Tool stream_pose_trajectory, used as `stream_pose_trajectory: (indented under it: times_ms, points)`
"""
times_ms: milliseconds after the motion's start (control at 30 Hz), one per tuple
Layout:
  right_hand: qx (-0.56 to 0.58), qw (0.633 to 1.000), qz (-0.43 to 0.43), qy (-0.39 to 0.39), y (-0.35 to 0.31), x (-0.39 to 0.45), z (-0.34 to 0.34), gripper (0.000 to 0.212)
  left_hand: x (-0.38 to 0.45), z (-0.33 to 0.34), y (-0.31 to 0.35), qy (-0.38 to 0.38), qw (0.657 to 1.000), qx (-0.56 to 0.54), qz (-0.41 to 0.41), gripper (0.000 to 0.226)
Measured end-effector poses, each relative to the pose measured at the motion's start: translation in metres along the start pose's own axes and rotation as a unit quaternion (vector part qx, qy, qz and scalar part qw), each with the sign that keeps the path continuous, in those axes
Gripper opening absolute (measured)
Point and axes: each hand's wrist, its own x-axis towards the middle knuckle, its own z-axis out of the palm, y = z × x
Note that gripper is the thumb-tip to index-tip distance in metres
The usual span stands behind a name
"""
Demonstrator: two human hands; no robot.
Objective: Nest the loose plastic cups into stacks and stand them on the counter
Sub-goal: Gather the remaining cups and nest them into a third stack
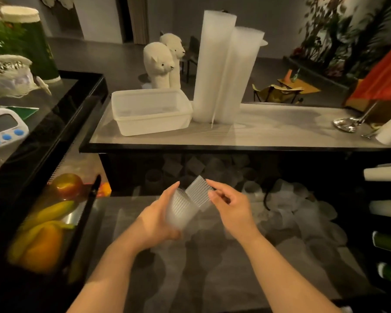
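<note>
The left hand (pixel 158 219) is gripping a ribbed, translucent cup (pixel 182 211); the right hand (pixel 231 207) is pinching a second ribbed cup (pixel 199 195) angled against it. No writing is showing.

Café bar: cup stacks (pixel 215 66), timer (pixel 4 127), fruit (pixel 43 242).

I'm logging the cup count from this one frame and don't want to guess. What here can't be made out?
- Cups in the left hand: motion blur hides how many are nested.
- Right hand grip on the ribbed cup: blurred, contact unclear.
- Loose cups on the lower shelf: dim, overlapping, uncountable.
- Tall cup stacks on the counter: individual cups too fine to count.
</note>
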Motion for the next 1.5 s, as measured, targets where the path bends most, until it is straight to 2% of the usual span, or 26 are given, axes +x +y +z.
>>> stream_pose_trajectory:
  times_ms: [500,900,1167,1333,1500]
  points:
    - [0.072,0.996,0.017,0.058,-0.002,0.007,-0.075,0.026,0.028,0.036,0.063,-0.047,0.997,-0.015,0.054,0.124]
    - [0.058,0.996,0.002,0.067,0.006,0.006,-0.126,0.026,0.050,0.067,0.107,-0.060,0.997,-0.005,0.053,0.125]
    - [0.075,0.996,0.033,0.034,0.020,-0.001,-0.152,0.027,0.063,0.090,0.131,-0.067,0.995,-0.001,0.072,0.123]
    - [0.038,0.998,0.037,-0.015,0.030,-0.007,-0.172,0.035,0.073,0.111,0.144,-0.048,0.996,-0.005,0.076,0.127]
    - [0.027,0.996,0.057,-0.060,0.045,-0.005,-0.198,0.032,0.087,0.137,0.151,-0.060,0.995,-0.012,0.075,0.125]
